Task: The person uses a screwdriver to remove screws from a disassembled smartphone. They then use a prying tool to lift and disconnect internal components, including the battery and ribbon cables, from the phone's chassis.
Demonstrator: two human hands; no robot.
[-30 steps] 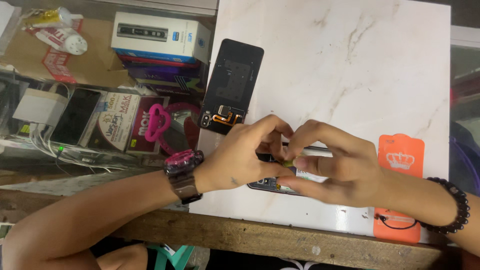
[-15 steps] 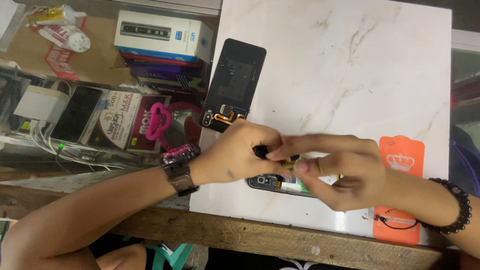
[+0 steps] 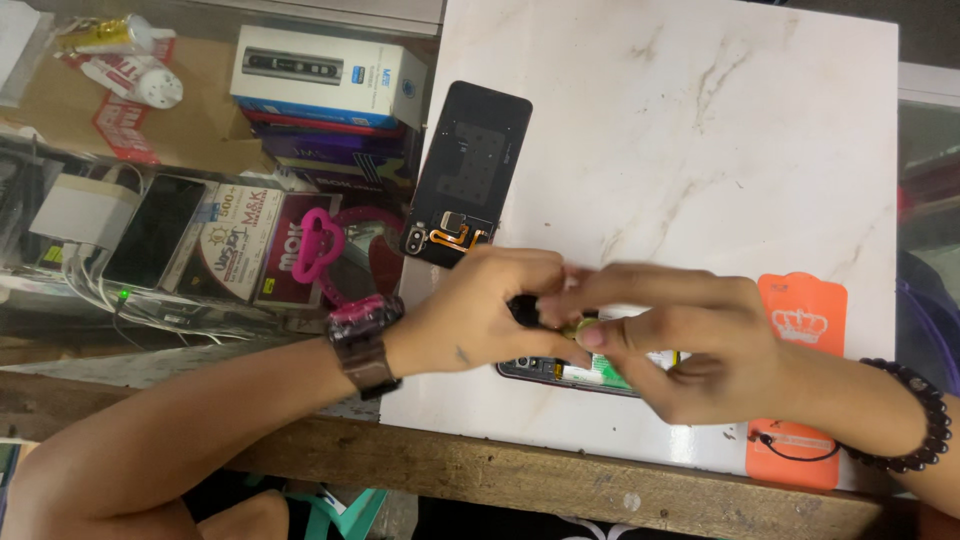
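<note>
An opened phone (image 3: 570,371) lies flat on the white slab right under the fingertips, its insides showing green and dark, mostly covered from above. A small yellowish part (image 3: 581,327) sits pinched between the fingertips, just above the phone; its shape is blurred.

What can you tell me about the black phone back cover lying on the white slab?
The black back cover lies flat on the white marble-look slab, inner side up, tilted a little, near the slab's left edge. It looks like thin plastic: a dark, matte rounded rectangle with a dotted patch in the middle. Near its lower end sit a small square part and an orange flex strip. Nothing rests on it; the left hand lies just below, and contact cannot be told.
</note>
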